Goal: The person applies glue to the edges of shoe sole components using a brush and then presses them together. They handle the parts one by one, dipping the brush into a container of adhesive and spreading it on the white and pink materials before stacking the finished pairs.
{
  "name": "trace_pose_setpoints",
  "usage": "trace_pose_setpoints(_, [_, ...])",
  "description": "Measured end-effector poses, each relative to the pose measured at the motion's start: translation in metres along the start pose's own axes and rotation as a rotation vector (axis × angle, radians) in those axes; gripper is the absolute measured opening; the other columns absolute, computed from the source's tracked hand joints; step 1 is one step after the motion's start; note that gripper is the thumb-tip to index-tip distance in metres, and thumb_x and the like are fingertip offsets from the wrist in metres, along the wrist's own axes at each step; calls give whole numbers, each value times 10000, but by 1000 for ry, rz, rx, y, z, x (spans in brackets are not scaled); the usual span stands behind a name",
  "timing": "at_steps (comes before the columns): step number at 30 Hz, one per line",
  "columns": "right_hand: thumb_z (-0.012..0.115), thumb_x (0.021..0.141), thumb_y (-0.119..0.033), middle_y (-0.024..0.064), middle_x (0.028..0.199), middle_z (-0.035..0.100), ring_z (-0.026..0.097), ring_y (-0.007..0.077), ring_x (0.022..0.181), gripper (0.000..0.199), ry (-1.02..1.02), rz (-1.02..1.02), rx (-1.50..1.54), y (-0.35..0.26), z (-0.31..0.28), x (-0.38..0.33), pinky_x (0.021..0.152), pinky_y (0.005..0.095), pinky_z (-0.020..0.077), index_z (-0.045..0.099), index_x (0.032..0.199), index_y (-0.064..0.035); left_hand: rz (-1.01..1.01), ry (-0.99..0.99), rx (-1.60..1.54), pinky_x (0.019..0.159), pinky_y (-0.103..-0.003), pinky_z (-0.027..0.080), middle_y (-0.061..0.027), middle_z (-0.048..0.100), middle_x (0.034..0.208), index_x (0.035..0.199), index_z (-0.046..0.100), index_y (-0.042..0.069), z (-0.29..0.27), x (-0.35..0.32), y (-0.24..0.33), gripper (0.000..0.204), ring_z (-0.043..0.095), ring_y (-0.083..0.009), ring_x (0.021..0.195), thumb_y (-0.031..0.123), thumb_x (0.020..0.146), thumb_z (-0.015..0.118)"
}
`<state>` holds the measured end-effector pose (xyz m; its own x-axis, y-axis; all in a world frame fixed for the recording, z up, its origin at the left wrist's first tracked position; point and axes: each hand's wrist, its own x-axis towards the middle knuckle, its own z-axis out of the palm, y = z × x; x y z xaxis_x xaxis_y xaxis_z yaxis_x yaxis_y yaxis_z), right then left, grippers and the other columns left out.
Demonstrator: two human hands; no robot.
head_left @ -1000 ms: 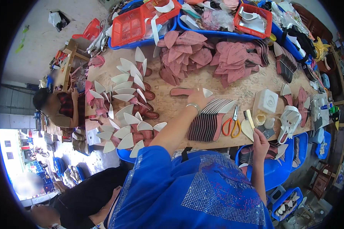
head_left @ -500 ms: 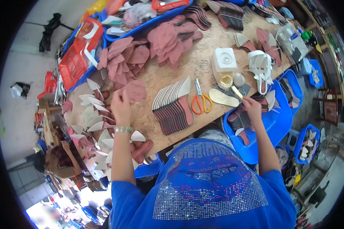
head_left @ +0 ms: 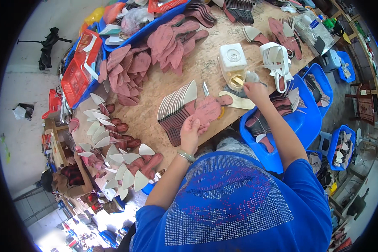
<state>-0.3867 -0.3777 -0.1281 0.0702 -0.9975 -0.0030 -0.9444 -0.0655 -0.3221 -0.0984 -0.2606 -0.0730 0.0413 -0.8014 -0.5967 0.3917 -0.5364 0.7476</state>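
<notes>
My left hand (head_left: 193, 133) grips a dusty-pink insole (head_left: 206, 111) by its near end, holding it over the table. My right hand (head_left: 256, 93) is closed on a brush, mostly hidden by the fingers, whose pale head dips into the plastic glue tub (head_left: 233, 86). Beneath the held insole lie scissors (head_left: 206, 89), their handles mostly covered. A cream sole-shaped piece (head_left: 237, 101) sits just below my right hand. To the left of the scissors stands a neat fanned row of pink insoles with white ends (head_left: 178, 107).
Loose pink insoles (head_left: 128, 71) pile at the back left by a blue bin (head_left: 130, 40) and red baskets (head_left: 80, 67). White-tipped insoles (head_left: 109, 138) line the left edge. A white box (head_left: 233, 56) and white straps (head_left: 276, 63) stand beyond my right hand; a blue tub (head_left: 298, 138) is right.
My left hand has picked up a pink insole and brought it rightward over the scissors. My right hand has moved left and up, taking the brush to the glue tub.
</notes>
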Motion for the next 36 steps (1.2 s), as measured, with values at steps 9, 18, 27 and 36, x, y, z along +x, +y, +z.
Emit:
trace_pose_setpoints(9, [599, 823, -244, 145, 749, 664, 650, 316, 681, 183, 118, 69, 272, 5, -20, -43, 603, 403, 522, 712, 882, -112, -188, -38, 78, 698, -234, 545, -86, 614, 1023, 1202, 478, 7, -2, -8, -12, 294, 644, -154, 836, 159, 951, 508])
trace_pose_setpoints(18, [650, 825, -199, 68, 790, 689, 633, 139, 642, 224, -141, 270, 866, -5, -44, -76, 600, 279, 493, 709, 988, -57, -283, 40, -70, 647, -216, 536, -93, 636, 946, 1108, 518, 14, -6, -3, -17, 200, 635, -141, 773, 137, 951, 501])
trace_pose_setpoints(27, [671, 831, -168, 84, 876, 707, 632, 98, 776, 215, -267, 155, 971, -52, -17, -104, 725, 249, 490, 697, 994, -30, -365, 70, -224, 637, -210, 542, -131, 631, 970, 1102, 512, -17, -15, -4, -29, 187, 625, -135, 762, 83, 948, 481])
trace_pose_setpoints(36, [651, 813, -232, 149, 816, 685, 679, 220, 693, 214, -147, 311, 580, -33, 11, -101, 650, 316, 516, 714, 958, -88, -394, 76, -247, 620, -178, 532, -107, 637, 957, 1153, 505, -33, -30, 2, -37, 249, 608, -84, 698, 115, 952, 489])
